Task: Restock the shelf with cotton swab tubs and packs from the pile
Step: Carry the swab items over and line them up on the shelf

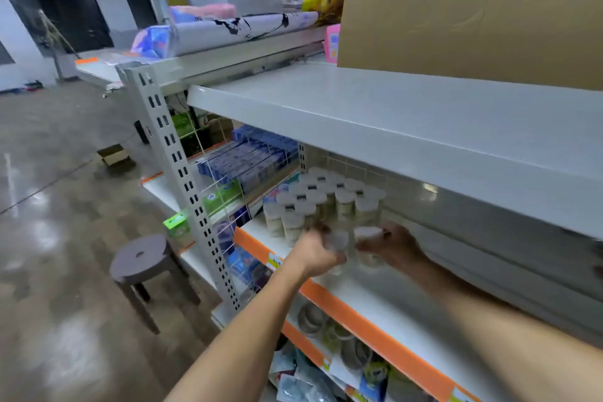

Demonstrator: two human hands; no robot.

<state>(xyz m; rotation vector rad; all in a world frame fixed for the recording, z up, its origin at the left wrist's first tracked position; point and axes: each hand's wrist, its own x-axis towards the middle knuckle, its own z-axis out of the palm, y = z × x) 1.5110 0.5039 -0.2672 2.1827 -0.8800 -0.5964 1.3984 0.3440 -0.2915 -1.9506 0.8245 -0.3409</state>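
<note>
Left hand grips one tub; right hand grips another tub; stocked tubs at 12 o'clock on shelf.

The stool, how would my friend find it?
Start at the grey shelf post with slots at the rack's end. On the shiny floor left of its foot stands the stool: round, dark, hole in the seat, the only seat here.

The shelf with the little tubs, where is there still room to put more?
Bare white shelf stretches right of the right hand, between the orange edge strip and the back panel. It is crowded at the left end, where the standing tubs pack in rows against the wire divider. Each hand, left hand too, holds a tub.
</note>
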